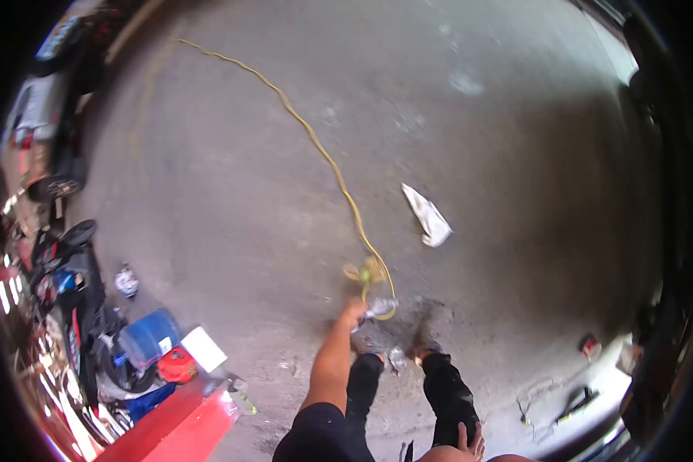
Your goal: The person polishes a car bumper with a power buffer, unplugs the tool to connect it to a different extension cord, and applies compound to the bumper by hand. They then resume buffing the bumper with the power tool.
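Observation:
My left hand (353, 310) reaches down ahead of my feet, its fingers wrapped around a silver-grey tool (381, 307) that is blurred. A thin yellow hose or cord (313, 137) loops round beside the tool and runs across the concrete floor to the far left. Just beyond my hand is a blurred yellow and green bundle (373, 271). My right hand (473, 441) is low in the view by my right leg, fingers apart, with nothing seen in it. A crumpled clear plastic piece (396, 359) lies between my feet.
A white cloth (428, 218) lies on the concrete floor (231, 192). At left are a blue drum (149, 339), a red container (177, 365), a white panel (203, 349), a red block (181, 423) and a motorcycle (77, 308). A red can (590, 347) is at right.

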Tool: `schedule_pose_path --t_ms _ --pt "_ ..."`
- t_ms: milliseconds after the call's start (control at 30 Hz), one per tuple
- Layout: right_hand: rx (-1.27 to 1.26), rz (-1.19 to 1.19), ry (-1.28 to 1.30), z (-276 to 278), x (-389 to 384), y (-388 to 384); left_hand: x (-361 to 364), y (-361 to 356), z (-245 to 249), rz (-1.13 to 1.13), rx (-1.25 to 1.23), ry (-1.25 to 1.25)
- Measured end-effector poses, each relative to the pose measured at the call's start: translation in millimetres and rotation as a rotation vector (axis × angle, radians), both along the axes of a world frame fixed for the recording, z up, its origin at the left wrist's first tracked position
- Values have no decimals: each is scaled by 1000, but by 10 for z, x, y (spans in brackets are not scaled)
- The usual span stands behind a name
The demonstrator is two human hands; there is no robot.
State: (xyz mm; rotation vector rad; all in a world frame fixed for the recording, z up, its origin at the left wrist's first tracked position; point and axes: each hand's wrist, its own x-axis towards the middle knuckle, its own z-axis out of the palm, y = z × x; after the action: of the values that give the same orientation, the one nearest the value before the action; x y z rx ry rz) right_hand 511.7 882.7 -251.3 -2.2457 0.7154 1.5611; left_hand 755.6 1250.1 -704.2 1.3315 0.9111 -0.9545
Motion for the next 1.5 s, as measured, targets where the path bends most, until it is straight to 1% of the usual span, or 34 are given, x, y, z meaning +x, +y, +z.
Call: schedule_pose_path --t_ms 33,100,167,233,300,400,467,500,567,633,667,700,733,767,800,833,867,900,933,967,1000,1033,1067,1133,1167,1200,1233,1267,1300,1333,1367,1433,1467,1500 --pt "44 4 -33 -52 65 -8 -84 89 382 -7 41 -137" --pt "126 11 -103 -119 220 -18 -185 286 1061 65 160 -128" --pt "187 13 -178 -145 413 -22 -172 333 2087 326 192 -61" --pt "234 12 -240 -91 567 -33 -259 441 3119 557 114 -86" --pt "267 4 -291 -6 712 -67 -413 649 3826 767 59 -201" --pt "300 -19 -352 178 819 -139 -668 1115 4530 750 114 -497" --pt "323 -35 -354 263 610 -183 -745 1158 5264 819 76 -655" --pt "331 -45 -355 288 498 -172 -570 1013 5980 869 25 -723" --pt "244 -148 -408 315 319 -178 -694 1292 6381 846 -19 -819" --pt "208 -314 -509 336 -36 -199 -672 1254 7007 789 131 -956" --pt "150 -350 -541 403 -252 -235 -681 1185 7362 746 115 -961" --pt "105 -337 -495 331 -494 -292 -795 1063 7734 670 79 -1041" --pt "34 -439 -555 536 -805 -285 -1026 928 8015 584 36 -1102" --pt "32 -473 -565 474 -1194 -346 -1319 769 8212 499 0 -1067" --pt "-39 -485 -572 273 -1668 -363 -1607 578 8404 354 -68 -1136" --pt "-90 -503 -721 159 -2191 -307 -1819 377 8565 196 -169 -1191" --pt "-10 -468 -476 269 -2569 -370 -2038 179 8628 18 -505 -1168" --pt "-73 -461 -487 270 -3104 -306 -2278 -15 8768 -161 -428 -1122" --pt "-39 -463 -235 627 -3354 -241 -2540 -315 8788 -145 -85 -1154" --pt "-91 -623 -71 929 -3488 -74 -2607 -347 8756 -197 -69 -1183" --pt "-115 -561 -172 972 -3741 73 -2619 -339 8772 -233 -46 -1231" --pt "-39 -629 -196 945 -3937 38 -2652 -548 8772 -311 -124 -1233" --pt "-77 -680 -204 1038 -4097 84 -2793 -664 8820 -471 -68 -1271" --pt "-155 -906 -266 1432 -4286 195 -3102 -795 8883 -748 77 -1358" --pt "-160 -946 -265 1336 -4444 262 -3244 -854 8849 -782 50 -1365" --pt "-155 -1027 -319 1406 -4179 226 -2951 -1053 8915 -935 59 -1313" --pt "-159 -1111 -411 1341 -4312 170 -3115 -1191 8780 -1078 62 -1296" --pt "-162 -1141 -424 1306 -4509 114 -3280 -1257 8624 -1118 51 -1285" --pt "-169 -1061 -395 1346 -4872 2 -3571 -1370 8442 -1137 31 -1301" --pt "-170 -982 -361 1386 -5228 -96 -3817 -1495 8287 -1119 -7 -1221" --pt "-164 -1057 -305 1468 -5561 -209 -3993 -1665 8173 -1096 -37 -1136" --pt "-157 -1235 -194 1647 -6175 -481 -4371 -2161 8016 -805 -324 -866" --pt "-147 -1262 -174 1672 -6477 -629 -4597 -2486 8000 -635 -413 -768" --pt "-209 -1195 -237 1430 -6819 -769 -4758 -2760 7982 -554 -456 -669"
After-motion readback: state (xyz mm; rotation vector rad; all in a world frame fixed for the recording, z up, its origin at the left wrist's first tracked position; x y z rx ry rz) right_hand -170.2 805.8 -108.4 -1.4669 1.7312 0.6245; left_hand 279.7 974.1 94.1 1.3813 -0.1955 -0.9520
